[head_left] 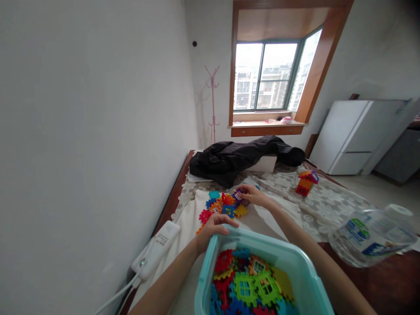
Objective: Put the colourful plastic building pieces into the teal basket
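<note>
My left hand (217,228) grips the near-left corner of the rim of a light teal plastic bin (278,239), its fingers bent over the edge. Inside the bin lie several interlocking toy blocks, among them a lime-green window block (267,286) and a red block (223,261). Beyond the bin, a loose pile of similar blocks (216,206) is spread on the cloth. My right hand (254,195) reaches to the right side of that pile, its fingers closed at a purple toy block (238,195). The fingers partly cover this block.
A built orange and red block house (305,183) stands on the floral tablecloth at right. Nearer is a large clear plastic bottle (370,238). A white power strip (160,245) with cables lies at left by the wall. Black cloth (236,159) covers the table's far end.
</note>
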Available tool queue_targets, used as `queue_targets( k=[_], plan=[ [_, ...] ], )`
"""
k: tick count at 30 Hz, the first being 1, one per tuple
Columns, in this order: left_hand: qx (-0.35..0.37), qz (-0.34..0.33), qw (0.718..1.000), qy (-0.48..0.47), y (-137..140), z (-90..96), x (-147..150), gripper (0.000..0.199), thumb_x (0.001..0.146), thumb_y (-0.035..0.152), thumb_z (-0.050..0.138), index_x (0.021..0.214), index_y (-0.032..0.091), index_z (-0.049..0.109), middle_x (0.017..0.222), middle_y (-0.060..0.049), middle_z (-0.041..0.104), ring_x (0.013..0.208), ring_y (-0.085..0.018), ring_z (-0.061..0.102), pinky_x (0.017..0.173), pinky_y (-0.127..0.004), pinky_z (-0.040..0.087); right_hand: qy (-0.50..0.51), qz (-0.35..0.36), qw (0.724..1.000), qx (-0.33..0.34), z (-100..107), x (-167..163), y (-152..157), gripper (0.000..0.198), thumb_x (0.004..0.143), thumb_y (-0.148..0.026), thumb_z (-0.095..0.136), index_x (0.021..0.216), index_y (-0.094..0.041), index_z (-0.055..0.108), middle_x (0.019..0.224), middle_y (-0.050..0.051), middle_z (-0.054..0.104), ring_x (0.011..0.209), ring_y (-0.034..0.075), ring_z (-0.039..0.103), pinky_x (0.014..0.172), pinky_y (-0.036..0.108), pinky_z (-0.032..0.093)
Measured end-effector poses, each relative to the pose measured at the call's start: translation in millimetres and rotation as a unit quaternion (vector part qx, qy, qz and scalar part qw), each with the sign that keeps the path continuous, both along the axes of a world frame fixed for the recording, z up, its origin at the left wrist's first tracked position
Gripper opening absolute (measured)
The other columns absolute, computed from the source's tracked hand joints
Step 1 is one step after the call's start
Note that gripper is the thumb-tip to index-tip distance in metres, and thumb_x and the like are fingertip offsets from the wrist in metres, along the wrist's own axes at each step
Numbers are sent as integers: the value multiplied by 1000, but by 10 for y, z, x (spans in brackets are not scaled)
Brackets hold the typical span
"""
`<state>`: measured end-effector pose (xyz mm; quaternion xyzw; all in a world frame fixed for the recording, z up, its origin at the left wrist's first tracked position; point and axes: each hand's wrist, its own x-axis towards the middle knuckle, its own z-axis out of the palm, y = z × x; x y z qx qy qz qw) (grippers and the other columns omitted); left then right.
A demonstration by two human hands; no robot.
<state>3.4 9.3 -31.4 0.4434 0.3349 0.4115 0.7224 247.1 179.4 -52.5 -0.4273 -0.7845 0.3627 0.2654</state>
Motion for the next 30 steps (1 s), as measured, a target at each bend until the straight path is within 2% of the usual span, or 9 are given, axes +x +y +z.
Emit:
queue_targets(
  k=[3,5,10,14,20,23,26,28,30],
  plan=[
    [2,6,1000,9,4,-7,-15,37,52,23,84,87,13,88,82,-8,80,71,-17,65,66,-25,47,-140,9,990,16,63,132,47,31,89,-29,66,115,-16,77,86,4,72,79,19,62,71,29,48],
    [0,9,1000,18,16,-16,-30,37,51,24,84,86,13,87,83,-8,80,72,-19,67,67,-26,48,-170,11,985,6,81,203,46,30,85,-27,73,112,-17,77,93,5,75,82,20,63,73,29,48],
    [10,8,1000,26,16,-31,-76,41,54,25,83,92,13,88,87,-9,81,71,-18,66,67,-26,48,-199,3,980,-9,114,227,-46,32,79,-27,81,108,-15,73,105,9,77,88,22,64,73,28,46],
    [2,36,999,27,-17,-24,-97,39,54,25,84,91,15,88,95,-9,83,73,-17,66,68,-25,49,-201,8,979,-21,208,193,-86,38,77,-23,83,112,-17,71,103,7,77,86,21,65,70,26,44],
    [-11,31,999,29,-30,27,-86,37,54,26,84,89,15,88,82,-7,80,68,-17,65,64,-25,48,-177,21,984,-17,561,291,-144,9,85,-20,76,90,-15,70,85,4,71,80,19,61,67,26,41],
    [1,37,999,35,-54,98,-55,35,54,25,83,87,16,88,86,-8,82,70,-17,64,65,-25,48,-53,118,989,-72,909,339,-390,24,93,-37,75,101,-15,71,93,3,74,83,17,66,73,26,50],
    [11,38,998,45,-76,149,-25,34,55,24,82,87,16,88,90,-7,82,74,-18,66,69,-26,49,96,273,939,-186,1267,323,-730,45,90,-48,82,119,-15,71,105,6,77,91,18,71,85,30,59],
    [2,39,998,40,-80,153,-12,34,53,23,82,86,17,88,87,-6,81,73,-19,67,70,-26,50,103,360,905,-200,1400,272,-882,55,90,-49,85,130,-15,69,109,7,78,93,17,72,86,29,60],
    [-11,39,999,34,-71,136,-10,34,54,23,82,87,17,87,85,-6,81,73,-20,68,71,-28,51,83,402,896,-169,1382,182,-905,61,91,-51,84,139,-16,67,112,8,78,94,17,72,86,28,59]
  ],
)
